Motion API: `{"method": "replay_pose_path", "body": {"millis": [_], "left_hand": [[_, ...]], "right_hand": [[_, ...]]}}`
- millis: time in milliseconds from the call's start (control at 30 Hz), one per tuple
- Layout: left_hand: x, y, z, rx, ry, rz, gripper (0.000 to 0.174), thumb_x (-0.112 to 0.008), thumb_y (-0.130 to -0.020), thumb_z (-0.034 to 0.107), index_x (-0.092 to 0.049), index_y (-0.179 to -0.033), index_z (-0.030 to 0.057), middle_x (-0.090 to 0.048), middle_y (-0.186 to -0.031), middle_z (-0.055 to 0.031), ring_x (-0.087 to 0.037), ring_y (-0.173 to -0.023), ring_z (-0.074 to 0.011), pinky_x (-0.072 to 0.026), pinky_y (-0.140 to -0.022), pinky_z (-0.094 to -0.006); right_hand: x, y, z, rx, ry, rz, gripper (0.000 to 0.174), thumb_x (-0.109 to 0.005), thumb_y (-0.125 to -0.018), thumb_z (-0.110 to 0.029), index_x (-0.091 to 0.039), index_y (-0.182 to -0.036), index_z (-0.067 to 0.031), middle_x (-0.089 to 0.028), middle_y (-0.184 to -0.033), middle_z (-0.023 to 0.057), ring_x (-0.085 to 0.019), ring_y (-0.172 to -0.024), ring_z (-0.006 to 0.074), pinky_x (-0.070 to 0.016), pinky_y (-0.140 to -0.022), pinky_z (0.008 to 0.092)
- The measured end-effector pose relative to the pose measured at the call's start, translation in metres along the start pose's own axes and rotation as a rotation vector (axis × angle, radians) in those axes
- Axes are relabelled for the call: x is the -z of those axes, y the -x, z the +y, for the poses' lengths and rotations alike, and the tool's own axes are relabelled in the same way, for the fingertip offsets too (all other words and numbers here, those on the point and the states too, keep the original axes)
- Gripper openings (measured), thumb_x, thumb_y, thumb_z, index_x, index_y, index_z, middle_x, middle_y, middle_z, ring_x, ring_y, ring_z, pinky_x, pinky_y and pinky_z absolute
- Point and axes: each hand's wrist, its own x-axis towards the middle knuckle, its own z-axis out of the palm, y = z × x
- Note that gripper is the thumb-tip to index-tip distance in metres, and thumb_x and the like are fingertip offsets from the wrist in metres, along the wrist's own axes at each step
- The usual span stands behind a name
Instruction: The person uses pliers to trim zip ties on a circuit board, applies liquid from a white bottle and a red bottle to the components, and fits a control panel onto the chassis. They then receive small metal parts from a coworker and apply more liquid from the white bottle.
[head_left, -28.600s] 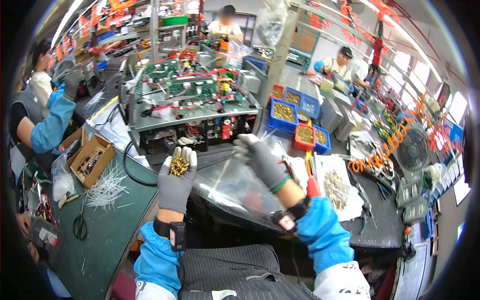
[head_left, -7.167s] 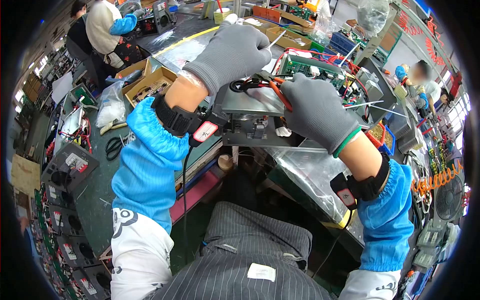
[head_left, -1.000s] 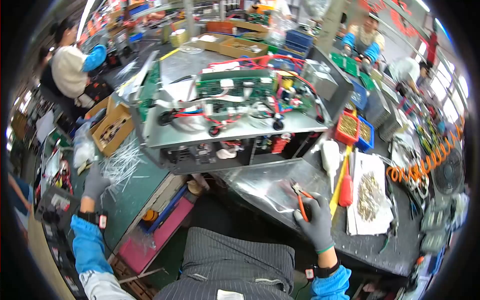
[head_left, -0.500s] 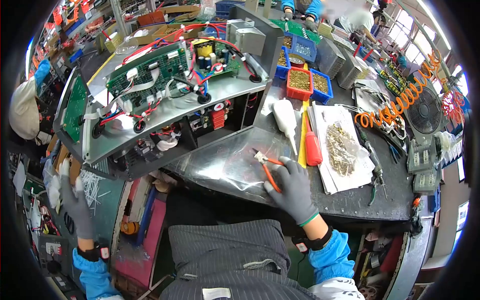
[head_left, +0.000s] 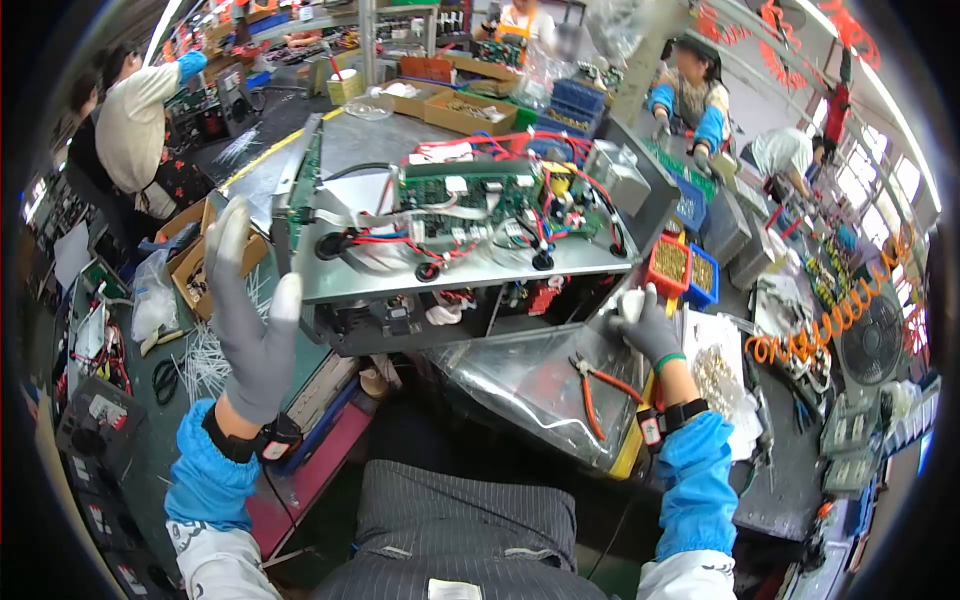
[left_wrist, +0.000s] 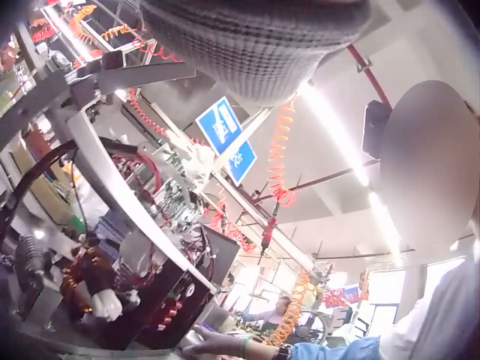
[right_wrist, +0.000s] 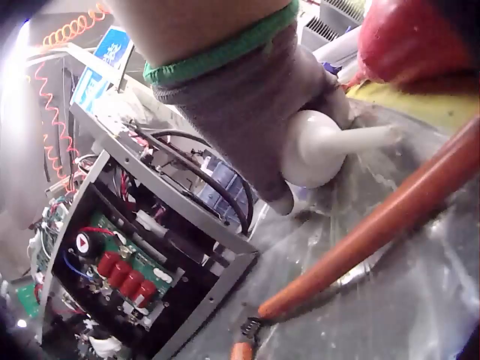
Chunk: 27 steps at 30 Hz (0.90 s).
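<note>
My gloved left hand (head_left: pixel 255 335) is raised at the left end of the metal equipment chassis (head_left: pixel 375 280), fingers and thumb spread, holding nothing. The chassis carries a green circuit board (head_left: pixel 470 192) with red and black wires on its upper shelf. My gloved right hand (head_left: pixel 655 332) grips a white squeeze bottle (right_wrist: pixel 311 150) with a thin nozzle, close over the plastic-covered table right of the chassis. Most of the bottle's body is hidden by the hand. Cutting pliers (head_left: pixel 588 392) with orange handles lie spread on the plastic sheet, near the right wrist.
Red bin (head_left: pixel 668 265) and blue bin (head_left: pixel 703 278) of small brass parts stand beyond the right hand. Papers with loose metal parts (head_left: pixel 715 378) lie to its right. White ties (head_left: pixel 205 362), scissors (head_left: pixel 166 380) and a cardboard box (head_left: pixel 190 270) are on the left bench.
The right hand has let go of the pliers onto the plastic sheet and taken hold of the white squeeze bottle. The left hand has risen from the left bench to the chassis end.
</note>
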Motion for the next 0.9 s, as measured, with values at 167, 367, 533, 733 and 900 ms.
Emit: {"method": "replay_pose_path", "body": {"millis": [167, 367, 533, 733, 900], "left_hand": [[-0.011, -0.064, 0.001, -0.088, 0.125, 0.080, 0.050, -0.062, -0.091, 0.011, -0.048, -0.137, -0.0043, -0.054, -0.136, -0.0200, -0.052, -0.128, -0.0313, -0.0373, -0.110, -0.0396], [-0.029, -0.133, -0.027, 0.213, 0.290, -0.280, 0.052, -0.058, -0.096, 0.030, -0.051, -0.138, 0.0009, -0.057, -0.132, -0.0149, -0.055, -0.123, -0.0232, -0.0402, -0.106, -0.0364], [-0.064, -0.152, -0.072, -0.143, 0.060, -0.588, 0.062, -0.063, -0.089, 0.052, -0.059, -0.122, -0.0008, -0.060, -0.116, -0.0234, -0.058, -0.114, -0.0380, -0.0475, -0.098, -0.0453], [-0.065, -0.151, -0.060, 0.089, -0.093, -0.732, 0.060, -0.062, -0.087, 0.050, -0.061, -0.122, 0.0006, -0.061, -0.117, -0.0251, -0.058, -0.117, -0.0398, -0.0462, -0.101, -0.0466], [-0.068, -0.146, -0.067, -0.010, -0.157, -0.788, 0.046, -0.061, -0.090, 0.034, -0.059, -0.128, 0.0086, -0.061, -0.125, -0.0176, -0.057, -0.114, -0.0391, -0.0441, -0.103, -0.0465]], "right_hand": [[-0.011, -0.017, 0.003, -0.036, -0.045, 0.034, 0.110, -0.079, -0.067, -0.035, -0.019, -0.153, -0.0005, -0.061, -0.121, 0.0316, -0.063, -0.110, 0.0450, -0.0518, -0.092, 0.0465], [0.031, -0.018, 0.043, 0.105, -1.364, -0.013, 0.041, -0.063, -0.083, -0.013, -0.054, -0.121, 0.0000, -0.064, -0.103, 0.0118, -0.066, -0.083, 0.0211, -0.0568, -0.070, 0.0355], [0.127, 0.052, -0.034, 0.256, -1.788, 0.261, 0.044, -0.063, -0.097, -0.026, -0.052, -0.130, 0.0005, -0.062, -0.119, 0.0111, -0.063, -0.109, 0.0233, -0.0524, -0.097, 0.0395], [0.173, 0.064, -0.162, 0.580, -1.723, 0.351, 0.057, -0.064, -0.095, -0.025, -0.043, -0.141, 0.0026, -0.058, -0.129, 0.0170, -0.061, -0.115, 0.0280, -0.0513, -0.099, 0.0428], [0.170, 0.071, -0.259, 0.715, -1.672, 0.304, 0.054, -0.065, -0.092, -0.026, -0.048, -0.135, 0.0020, -0.061, -0.120, 0.0163, -0.063, -0.107, 0.0263, -0.0533, -0.093, 0.0429]]}}
